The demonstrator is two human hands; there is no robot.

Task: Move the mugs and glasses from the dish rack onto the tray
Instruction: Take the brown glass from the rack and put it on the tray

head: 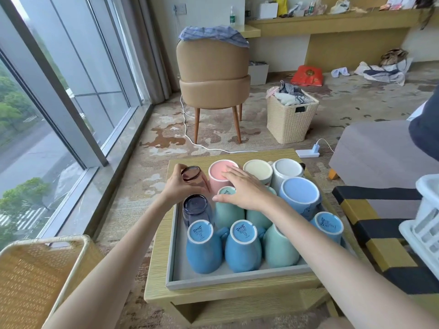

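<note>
On the low wooden table (156, 269), a grey tray (237, 280) is crowded with mugs. At its far-left corner the left hand (177, 186) grips a red-tinted glass (191, 174), which stands roughly upright. The right hand (242, 188) lies just beside it with fingers straight and together.

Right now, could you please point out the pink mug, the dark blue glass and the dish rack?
pink mug (217, 168): head view, upturned base.
dark blue glass (196, 205): head view, upturned base.
dish rack (425, 224): head view, white side.

Grey rectangular tray (237, 279) holds pastel ceramic mugs (241, 252), all base-up, packed in rows. Dark blue glass tumbler (196, 208) base-up at left edge; brown glass tumbler (193, 176) tilted just behind it.
</note>
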